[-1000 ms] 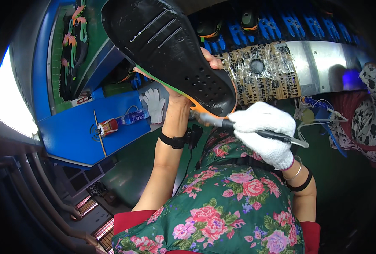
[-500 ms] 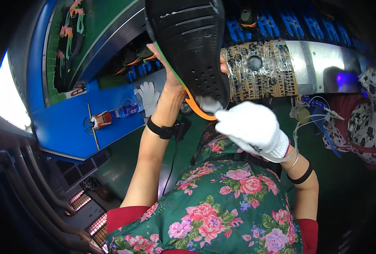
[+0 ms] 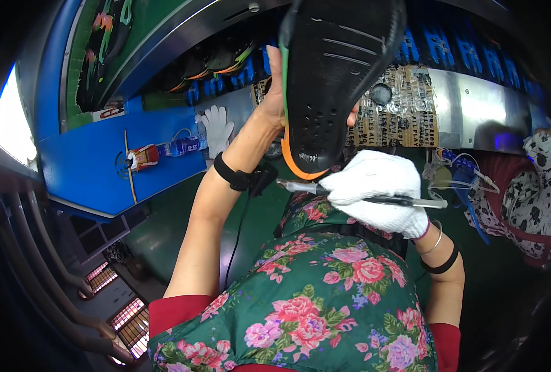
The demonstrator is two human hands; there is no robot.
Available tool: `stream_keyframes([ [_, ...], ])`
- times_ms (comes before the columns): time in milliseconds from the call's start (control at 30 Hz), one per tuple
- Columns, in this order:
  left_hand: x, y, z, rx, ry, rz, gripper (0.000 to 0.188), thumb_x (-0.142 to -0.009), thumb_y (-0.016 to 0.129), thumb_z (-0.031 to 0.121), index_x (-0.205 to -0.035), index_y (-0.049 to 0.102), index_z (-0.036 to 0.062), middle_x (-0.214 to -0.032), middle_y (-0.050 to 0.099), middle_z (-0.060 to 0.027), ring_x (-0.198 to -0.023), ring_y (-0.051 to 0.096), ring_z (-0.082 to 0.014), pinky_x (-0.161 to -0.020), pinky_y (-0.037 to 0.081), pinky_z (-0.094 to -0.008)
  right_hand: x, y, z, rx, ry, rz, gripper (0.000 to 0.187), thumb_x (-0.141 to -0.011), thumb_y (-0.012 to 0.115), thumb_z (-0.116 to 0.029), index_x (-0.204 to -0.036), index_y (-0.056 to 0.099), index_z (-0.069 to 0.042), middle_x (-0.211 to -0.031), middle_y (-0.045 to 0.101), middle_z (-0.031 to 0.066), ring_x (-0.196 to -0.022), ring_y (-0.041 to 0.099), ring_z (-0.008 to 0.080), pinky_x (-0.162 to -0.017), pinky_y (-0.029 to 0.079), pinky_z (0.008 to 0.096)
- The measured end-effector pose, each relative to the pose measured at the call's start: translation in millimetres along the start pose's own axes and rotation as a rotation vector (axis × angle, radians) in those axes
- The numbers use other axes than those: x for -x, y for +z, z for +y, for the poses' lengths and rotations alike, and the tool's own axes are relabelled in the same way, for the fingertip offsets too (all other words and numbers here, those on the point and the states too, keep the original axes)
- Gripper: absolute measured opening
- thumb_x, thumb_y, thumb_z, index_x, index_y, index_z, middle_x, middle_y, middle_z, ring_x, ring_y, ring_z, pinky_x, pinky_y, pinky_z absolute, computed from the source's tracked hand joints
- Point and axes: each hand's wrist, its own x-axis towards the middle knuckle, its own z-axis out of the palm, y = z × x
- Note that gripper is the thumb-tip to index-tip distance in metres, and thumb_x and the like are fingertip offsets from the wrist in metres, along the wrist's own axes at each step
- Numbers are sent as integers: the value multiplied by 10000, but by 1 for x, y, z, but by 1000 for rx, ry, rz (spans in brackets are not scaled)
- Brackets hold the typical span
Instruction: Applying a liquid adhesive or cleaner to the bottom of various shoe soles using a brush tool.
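Observation:
A long black shoe sole (image 3: 331,93) stands toe-up in front of me, with small holes near its heel and three slits higher up. A green and orange strip (image 3: 295,166) runs along its left and heel edge. My left hand (image 3: 273,104), bare, grips it from behind, the thumb at the left side and fingertips showing at the right. My right hand (image 3: 374,183), in a white knit glove, is closed round a slim brush (image 3: 300,186) with a grey handle and brownish tip. The tip points left, just below the heel.
At left a blue table (image 3: 96,180) carries a bottle (image 3: 184,146), a red can-like container (image 3: 145,157) and a white glove (image 3: 216,129). Behind the sole runs a metal ledge (image 3: 474,111) with taped cardboard (image 3: 405,115). Shoes (image 3: 220,61) and blue racks line the back. Patterned cloth (image 3: 529,204) hangs at right.
The sole has shifted to the right in my left hand. My gloved hand has drawn the brush from the heel to just below it, and the brush now lies nearly level.

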Motion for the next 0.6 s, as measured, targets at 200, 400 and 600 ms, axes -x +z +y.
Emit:
stream_keyframes([
  [200, -1, -9, 0, -81, -40, 24, 1328, -799, 210, 1061, -1614, 475, 46, -1228, 715, -301, -1017, 783, -391, -879, 678, -527, -2, 0, 2, 290, -78, -94, 226, -831, 859, -36, -1048, 850, -98, -1020, 825, 85, -843, 770, 245, -755, 611, 347],
  [400, 1, -14, -1, -11, -147, 16, 1147, -918, 286, 954, -1594, 495, 51, -1278, 713, -293, -1047, 790, -391, -882, 692, -549, 2, -3, 11, 289, -128, 37, 278, -832, 869, -53, -1102, 848, -116, -1083, 834, 86, -889, 776, 269, -784, 618, 366],
  [600, 1, -18, 1, -113, -300, 189, 967, -989, 450, 832, -1528, 568, 38, -1274, 750, -211, -998, 816, -310, -816, 720, -491, -1, -4, 21, 302, -151, -226, 243, -821, 864, -67, -1056, 850, -126, -1091, 837, 91, -903, 779, 270, -818, 611, 389],
])
